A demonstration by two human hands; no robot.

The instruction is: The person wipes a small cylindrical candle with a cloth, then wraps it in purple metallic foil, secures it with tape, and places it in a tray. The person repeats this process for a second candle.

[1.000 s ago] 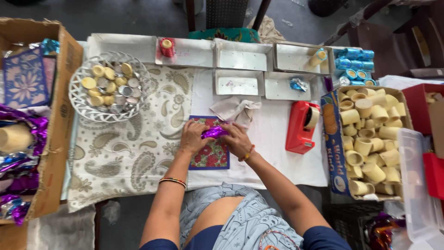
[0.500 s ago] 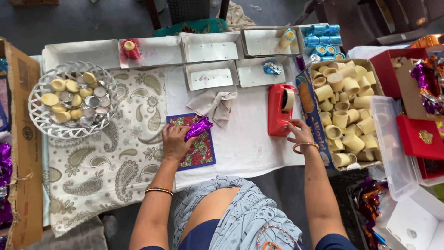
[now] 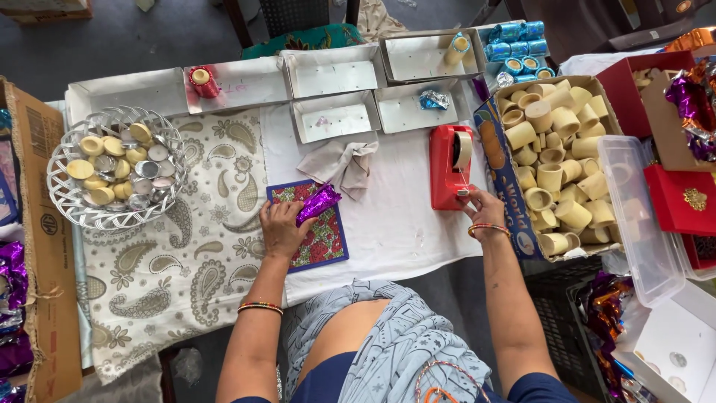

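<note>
Pinning the purple wrap (image 3: pixel 318 204) on the mat (image 3: pixel 325 240) with your left hand (image 3: pixel 280 227) closed over its lower end, you reach your right hand (image 3: pixel 485 206), fingers loosely curled and empty, toward the tape dispenser (image 3: pixel 450 166) at its 11 o'clock, touching its near end.
</note>
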